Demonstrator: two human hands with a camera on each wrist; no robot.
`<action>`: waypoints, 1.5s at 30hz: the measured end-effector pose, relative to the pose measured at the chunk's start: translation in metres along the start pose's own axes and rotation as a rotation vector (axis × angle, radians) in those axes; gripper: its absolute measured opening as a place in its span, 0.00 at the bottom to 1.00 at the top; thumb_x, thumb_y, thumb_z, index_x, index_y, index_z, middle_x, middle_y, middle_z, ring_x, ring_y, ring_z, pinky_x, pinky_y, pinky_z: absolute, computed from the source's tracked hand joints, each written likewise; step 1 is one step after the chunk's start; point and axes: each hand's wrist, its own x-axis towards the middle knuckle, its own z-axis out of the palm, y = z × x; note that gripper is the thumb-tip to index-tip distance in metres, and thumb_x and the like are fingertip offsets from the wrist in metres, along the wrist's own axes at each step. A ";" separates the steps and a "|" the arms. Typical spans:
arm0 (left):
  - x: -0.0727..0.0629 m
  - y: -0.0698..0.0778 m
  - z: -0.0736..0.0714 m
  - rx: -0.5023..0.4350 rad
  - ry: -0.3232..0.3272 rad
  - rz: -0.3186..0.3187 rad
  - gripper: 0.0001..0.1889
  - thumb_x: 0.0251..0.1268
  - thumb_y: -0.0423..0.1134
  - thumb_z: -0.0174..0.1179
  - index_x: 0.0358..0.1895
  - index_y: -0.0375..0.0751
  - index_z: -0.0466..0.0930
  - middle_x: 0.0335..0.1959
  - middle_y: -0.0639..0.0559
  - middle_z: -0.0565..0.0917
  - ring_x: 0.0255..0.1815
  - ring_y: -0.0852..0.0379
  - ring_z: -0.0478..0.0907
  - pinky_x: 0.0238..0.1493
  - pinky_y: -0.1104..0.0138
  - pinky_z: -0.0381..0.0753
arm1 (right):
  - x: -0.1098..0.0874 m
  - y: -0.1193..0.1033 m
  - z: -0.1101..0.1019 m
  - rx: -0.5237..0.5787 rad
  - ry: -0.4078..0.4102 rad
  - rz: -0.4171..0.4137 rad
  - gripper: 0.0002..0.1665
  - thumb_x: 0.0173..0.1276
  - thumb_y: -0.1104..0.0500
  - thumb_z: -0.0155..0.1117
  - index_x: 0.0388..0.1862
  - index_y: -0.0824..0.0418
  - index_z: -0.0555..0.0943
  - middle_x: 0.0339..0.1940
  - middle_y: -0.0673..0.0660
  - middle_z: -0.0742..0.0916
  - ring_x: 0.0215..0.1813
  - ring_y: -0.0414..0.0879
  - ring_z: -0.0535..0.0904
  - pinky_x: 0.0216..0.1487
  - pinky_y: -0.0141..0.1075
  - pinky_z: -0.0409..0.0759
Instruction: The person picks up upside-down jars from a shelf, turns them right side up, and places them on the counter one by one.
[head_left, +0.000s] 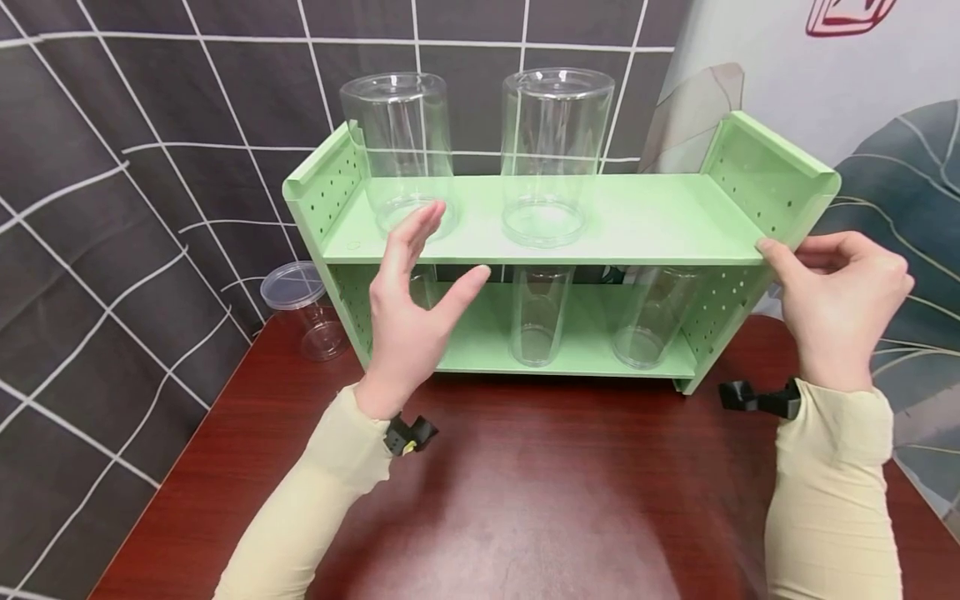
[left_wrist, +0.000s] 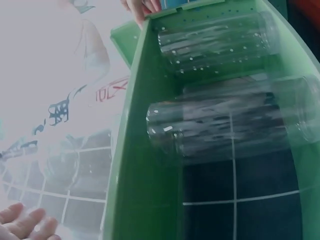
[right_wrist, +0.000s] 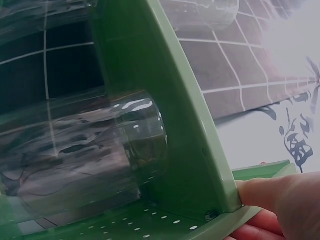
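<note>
A light green two-tier rack (head_left: 652, 217) with perforated side panels stands on the table. My right hand (head_left: 843, 300) grips the front of its right side panel, thumb at the upper shelf's corner; the right wrist view shows the thumb (right_wrist: 260, 194) against the green edge. In front of the upper shelf, my left hand (head_left: 408, 321) is raised, thumb spread from the fingers, holding nothing. It is nearest the left wide clear jar (head_left: 397, 125). A second wide clear jar (head_left: 558, 133) stands mid-shelf. Slimmer clear jars (head_left: 540, 321) stand below, one partly hidden by my left hand.
A clear jar with a lid (head_left: 292, 287) stands on the table left of the rack. The red-brown table (head_left: 540, 483) extends in front. Behind and to the left hangs a dark cloth (head_left: 187, 108) with a white grid; a pale patterned cloth (head_left: 772, 75) hangs at the right.
</note>
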 end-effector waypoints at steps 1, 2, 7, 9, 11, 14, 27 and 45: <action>0.002 0.001 0.002 0.012 -0.011 -0.011 0.35 0.61 0.33 0.72 0.70 0.29 0.68 0.68 0.43 0.75 0.71 0.52 0.70 0.74 0.58 0.63 | 0.000 -0.001 0.000 0.006 -0.003 0.003 0.16 0.56 0.52 0.80 0.23 0.35 0.79 0.17 0.26 0.78 0.21 0.20 0.74 0.27 0.18 0.69; 0.003 0.001 0.005 0.015 -0.018 -0.028 0.36 0.61 0.33 0.72 0.71 0.30 0.68 0.69 0.45 0.75 0.71 0.52 0.69 0.74 0.59 0.63 | 0.000 -0.001 -0.001 0.008 -0.005 0.005 0.16 0.56 0.53 0.80 0.23 0.36 0.79 0.17 0.27 0.78 0.21 0.20 0.75 0.27 0.17 0.69; 0.010 -0.005 0.015 0.022 -0.080 -0.123 0.40 0.61 0.41 0.74 0.75 0.37 0.65 0.72 0.54 0.71 0.72 0.60 0.67 0.74 0.64 0.61 | 0.002 0.001 -0.001 0.011 -0.008 0.004 0.16 0.56 0.52 0.81 0.23 0.36 0.80 0.17 0.27 0.79 0.22 0.20 0.75 0.26 0.16 0.70; 0.014 -0.002 0.018 0.026 -0.116 -0.185 0.42 0.61 0.43 0.75 0.76 0.39 0.64 0.73 0.55 0.70 0.73 0.64 0.64 0.74 0.67 0.60 | 0.002 0.002 -0.001 0.010 -0.007 0.003 0.16 0.56 0.52 0.80 0.23 0.36 0.79 0.18 0.27 0.79 0.22 0.20 0.75 0.26 0.16 0.70; 0.017 -0.002 0.022 0.036 -0.153 -0.249 0.44 0.61 0.46 0.75 0.77 0.42 0.62 0.74 0.56 0.68 0.73 0.66 0.63 0.74 0.70 0.59 | 0.003 0.003 0.000 0.014 -0.007 0.005 0.16 0.56 0.52 0.80 0.23 0.36 0.80 0.18 0.26 0.79 0.22 0.20 0.75 0.28 0.17 0.69; 0.022 -0.002 0.028 0.042 -0.192 -0.313 0.45 0.60 0.48 0.75 0.78 0.45 0.61 0.76 0.56 0.67 0.74 0.66 0.62 0.72 0.73 0.59 | 0.003 0.004 0.001 0.019 -0.005 0.004 0.15 0.56 0.52 0.80 0.24 0.37 0.80 0.18 0.26 0.78 0.22 0.20 0.74 0.40 0.20 0.69; 0.044 -0.011 0.046 0.158 -0.242 -0.445 0.52 0.55 0.54 0.77 0.80 0.44 0.56 0.78 0.58 0.63 0.74 0.67 0.61 0.70 0.76 0.60 | 0.002 0.007 0.001 0.021 0.006 0.020 0.14 0.57 0.52 0.80 0.26 0.37 0.81 0.20 0.27 0.79 0.24 0.21 0.76 0.29 0.19 0.70; 0.080 -0.015 0.070 0.330 -0.340 -0.644 0.64 0.45 0.62 0.79 0.82 0.55 0.46 0.77 0.60 0.62 0.73 0.61 0.62 0.68 0.68 0.66 | 0.003 0.010 0.003 0.046 -0.002 0.021 0.10 0.57 0.52 0.80 0.31 0.41 0.84 0.22 0.28 0.80 0.25 0.22 0.77 0.31 0.20 0.71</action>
